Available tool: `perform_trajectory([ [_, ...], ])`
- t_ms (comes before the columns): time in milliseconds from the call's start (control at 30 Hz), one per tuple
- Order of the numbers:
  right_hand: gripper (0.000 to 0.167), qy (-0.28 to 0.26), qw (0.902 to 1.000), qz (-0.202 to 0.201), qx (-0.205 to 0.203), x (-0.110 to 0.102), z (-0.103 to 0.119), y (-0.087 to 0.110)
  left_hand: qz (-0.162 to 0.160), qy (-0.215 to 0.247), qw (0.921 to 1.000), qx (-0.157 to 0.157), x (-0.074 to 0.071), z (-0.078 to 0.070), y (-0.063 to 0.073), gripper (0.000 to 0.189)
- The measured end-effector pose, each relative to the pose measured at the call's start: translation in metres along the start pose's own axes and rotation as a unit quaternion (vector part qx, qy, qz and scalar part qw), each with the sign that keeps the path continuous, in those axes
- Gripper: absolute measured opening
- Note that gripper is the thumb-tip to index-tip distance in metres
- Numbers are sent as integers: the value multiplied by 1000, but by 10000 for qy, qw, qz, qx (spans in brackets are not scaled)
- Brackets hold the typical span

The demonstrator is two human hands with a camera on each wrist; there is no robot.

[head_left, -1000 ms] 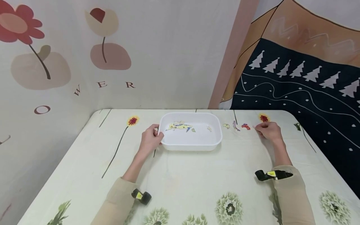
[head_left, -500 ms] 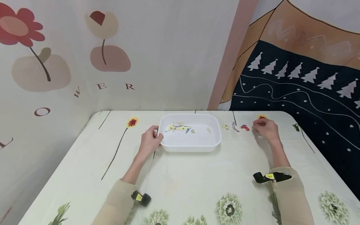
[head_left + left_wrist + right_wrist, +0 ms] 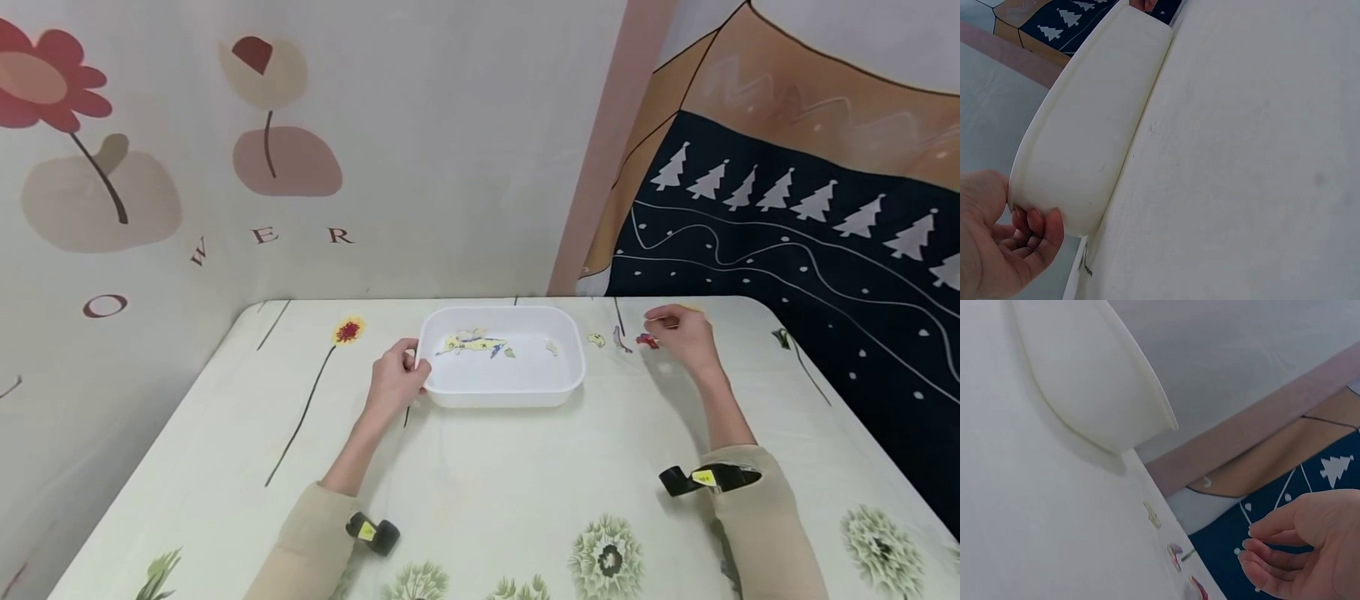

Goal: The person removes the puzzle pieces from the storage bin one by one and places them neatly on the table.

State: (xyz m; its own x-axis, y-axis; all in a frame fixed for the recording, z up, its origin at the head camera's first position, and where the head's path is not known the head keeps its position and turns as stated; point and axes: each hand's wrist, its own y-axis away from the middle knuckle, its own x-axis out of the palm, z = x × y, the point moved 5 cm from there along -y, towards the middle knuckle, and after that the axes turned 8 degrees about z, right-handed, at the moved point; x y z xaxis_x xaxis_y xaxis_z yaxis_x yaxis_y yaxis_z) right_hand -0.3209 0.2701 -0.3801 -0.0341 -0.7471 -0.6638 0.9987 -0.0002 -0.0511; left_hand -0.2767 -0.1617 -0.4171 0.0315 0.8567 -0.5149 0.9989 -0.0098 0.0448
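Observation:
A white plastic tray [image 3: 501, 398] stands at the back middle of the table. My left hand [image 3: 396, 379] grips its left rim, the thumb over the edge and the fingers curled beneath, as the left wrist view [image 3: 1007, 244] also shows. Several small flat cut-out pieces lie in the tray, the largest a yellow and blue one [image 3: 480, 343]. My right hand [image 3: 684, 335] hovers over the red piece [image 3: 647, 341], thumb and forefinger tips close together; I cannot tell whether a small piece is between them. Left of it lie a purple piece [image 3: 621, 339] and a pale yellow piece [image 3: 596, 340].
A flower-printed cloth covers the table [image 3: 480, 500]. Right behind its far edge hangs a pale curtain [image 3: 450, 167], with a dark tree-printed cloth [image 3: 787, 242] to the right. Both sleeves carry black wrist cameras [image 3: 708, 479].
My right hand has risen from the table right of the red piece and moved left, now partly over that piece. The left hand keeps its grip on the tray.

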Motion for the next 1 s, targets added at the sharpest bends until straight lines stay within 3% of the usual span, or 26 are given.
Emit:
perform_trajectory([
  [233, 31, 38, 9997, 237, 64, 12, 20, 3, -5, -9, 10000, 25, 0, -1, 1, 41],
  [1000, 28, -32, 9920, 869, -919, 66, 83, 20, -16, 20, 10000, 61, -1, -1, 1, 41],
])
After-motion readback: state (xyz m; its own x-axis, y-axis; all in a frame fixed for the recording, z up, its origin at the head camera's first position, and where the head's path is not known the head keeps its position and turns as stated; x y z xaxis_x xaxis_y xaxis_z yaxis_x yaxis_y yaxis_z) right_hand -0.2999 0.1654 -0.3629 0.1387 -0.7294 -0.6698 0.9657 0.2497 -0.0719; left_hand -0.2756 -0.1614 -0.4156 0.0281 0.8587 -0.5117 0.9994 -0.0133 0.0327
